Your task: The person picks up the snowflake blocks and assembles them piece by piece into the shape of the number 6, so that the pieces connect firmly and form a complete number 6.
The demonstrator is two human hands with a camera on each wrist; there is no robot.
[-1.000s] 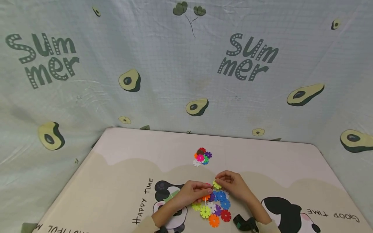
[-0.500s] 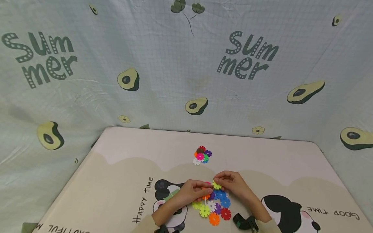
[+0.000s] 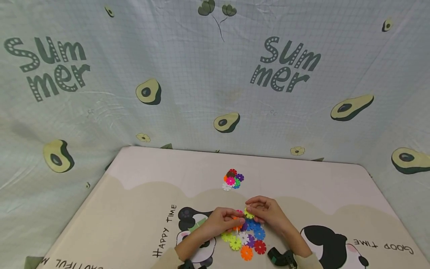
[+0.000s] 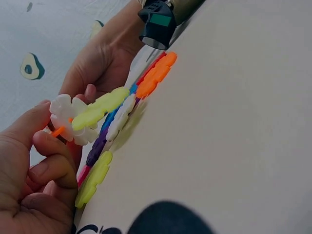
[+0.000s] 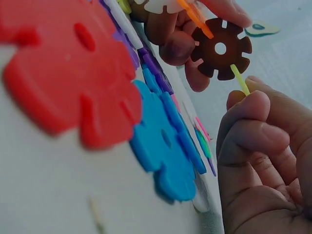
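Over the counter (image 3: 151,168), the left hand (image 3: 220,221) pinches the brown disc (image 5: 236,48). The right hand (image 3: 269,212) pinches the yellow disc (image 4: 100,108) against it. They're likely being joined; next needs a straight push, slot into slot. How deep it sits is hard to tell.

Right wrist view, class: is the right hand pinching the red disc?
No: the right hand pinches a yellow piece, while the red disc lies apart.

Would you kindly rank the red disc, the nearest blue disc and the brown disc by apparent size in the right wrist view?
1. Red disc
2. Nearest blue disc
3. Brown disc
Nearness to the camera may enlarge the first two; true sizes are unsure.
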